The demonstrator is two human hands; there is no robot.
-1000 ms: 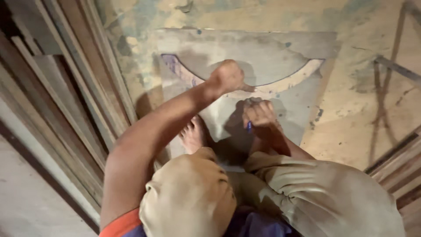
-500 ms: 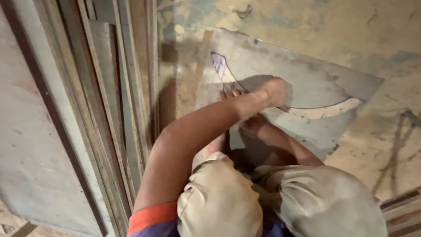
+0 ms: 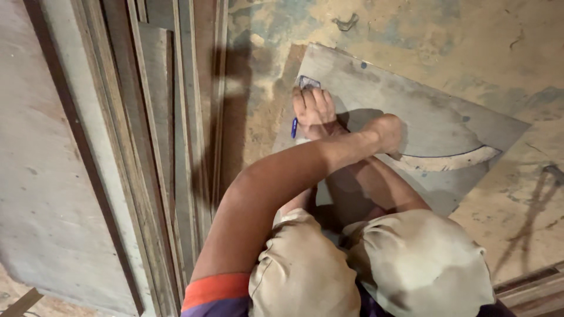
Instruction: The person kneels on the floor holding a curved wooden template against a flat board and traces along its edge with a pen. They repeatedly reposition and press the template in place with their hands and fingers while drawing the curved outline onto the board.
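Observation:
A grey board lies flat on the dusty floor in front of my knees. On it rests a pale curved wooden template with a blue line drawn along its edge. My left arm crosses over my right, and my left hand presses down as a fist on the middle of the template. My right hand sits at the template's left end, fingers closed on a blue pen whose tip points at the board's left edge.
Long wooden strips and a large plywood sheet lie along the left. A small metal piece sits on the floor beyond the board. More boards show at the bottom right. My knees fill the foreground.
My right hand with the pen has moved from near my knees out to the left end of the curved template. My left hand has stayed pressed on the template. The view has swung left.

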